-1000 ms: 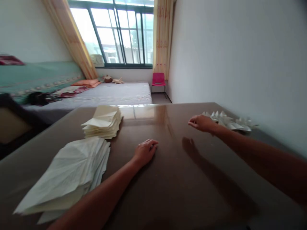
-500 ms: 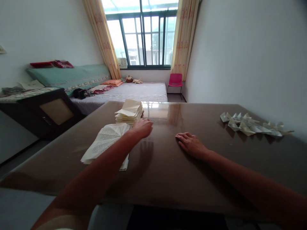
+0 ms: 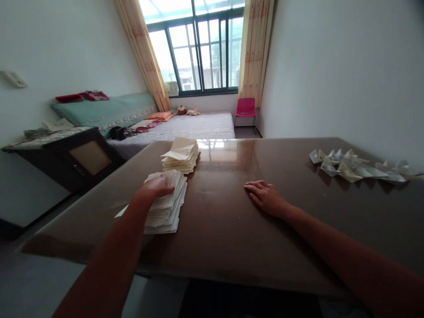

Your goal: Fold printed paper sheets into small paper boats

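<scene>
My left hand [image 3: 158, 186] is over the nearer stack of printed paper [image 3: 170, 212], its fingers curled at the top sheets and closed on a sheet of paper; the exact grip is partly hidden by the hand. A pale corner [image 3: 121, 212] of a sheet sticks out to the left of my forearm. Just behind stands a taller stack of cream folded paper [image 3: 180, 161], apart from the hand. My right hand [image 3: 266, 198] lies palm down on the brown table [image 3: 218, 221], fingers stretched out, holding nothing.
Several folded paper shapes [image 3: 351, 170] sit in a cluster at the table's right side. Beyond the table are a bed [image 3: 202, 123], a pink chair [image 3: 245, 108] and a window. A dark cabinet [image 3: 88, 157] stands on the left.
My left hand has moved left and nearer, from beside the taller stack onto the printed stack. More of that stack's right edge shows. My right hand stays on the table. The view has shifted slightly.
</scene>
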Motion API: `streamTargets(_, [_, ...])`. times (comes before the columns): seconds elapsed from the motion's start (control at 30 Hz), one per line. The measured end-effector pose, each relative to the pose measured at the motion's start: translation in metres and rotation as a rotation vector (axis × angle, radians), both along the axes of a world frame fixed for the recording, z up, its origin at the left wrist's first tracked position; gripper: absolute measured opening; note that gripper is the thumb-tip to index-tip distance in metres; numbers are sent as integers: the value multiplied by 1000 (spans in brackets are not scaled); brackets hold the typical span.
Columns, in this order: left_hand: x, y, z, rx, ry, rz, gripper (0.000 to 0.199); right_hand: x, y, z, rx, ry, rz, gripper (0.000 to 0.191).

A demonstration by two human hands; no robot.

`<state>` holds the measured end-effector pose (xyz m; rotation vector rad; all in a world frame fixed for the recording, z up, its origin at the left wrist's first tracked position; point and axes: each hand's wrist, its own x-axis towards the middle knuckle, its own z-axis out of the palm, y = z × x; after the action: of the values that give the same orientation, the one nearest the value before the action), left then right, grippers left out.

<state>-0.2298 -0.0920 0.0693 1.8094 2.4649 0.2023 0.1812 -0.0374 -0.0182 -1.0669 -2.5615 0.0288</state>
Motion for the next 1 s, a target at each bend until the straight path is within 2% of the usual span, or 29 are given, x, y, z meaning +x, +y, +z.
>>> streamTargets(0.1, [8, 1, 6, -111, 103, 5, 25, 1, 0, 0, -6, 25, 12, 38])
streamTargets(0.17, [14, 2, 8, -146, 179, 3, 25, 1, 0, 1, -20, 36, 20, 38])
streamTargets(0.3, [21, 1, 14, -140, 292, 6, 26, 1, 1, 2, -40, 41, 20, 38])
streamTargets(0.43, [35, -4, 32, -133, 369, 11, 26, 2, 3, 3, -60, 78, 43, 37])
streamTargets(0.5, [54, -7, 43, -68, 399, -41, 30, 3, 5, 3, -88, 145, 67, 34])
streamTargets(0.6, [101, -10, 48, 161, 453, -295, 27, 7, 11, 2, -180, 326, 85, 29])
streamTargets(0.7, [154, -7, 30, 197, 378, -569, 23, 14, 21, -1, -339, 560, -69, 27])
streamTargets(0.8, [192, 3, -4, 144, 278, -799, 18, 21, 30, -2, -469, 764, -221, 26])
streamTargets(0.83, [199, 7, -16, 133, 236, -829, 17, 23, 31, -2, -500, 819, -230, 26])
streamTargets(0.9, [205, 16, -36, 145, 134, -808, 19, 26, 31, 0, -567, 874, -196, 28])
streamTargets(1.0, [201, 26, -53, 178, 75, -768, 24, 29, 29, 3, -637, 801, -99, 33])
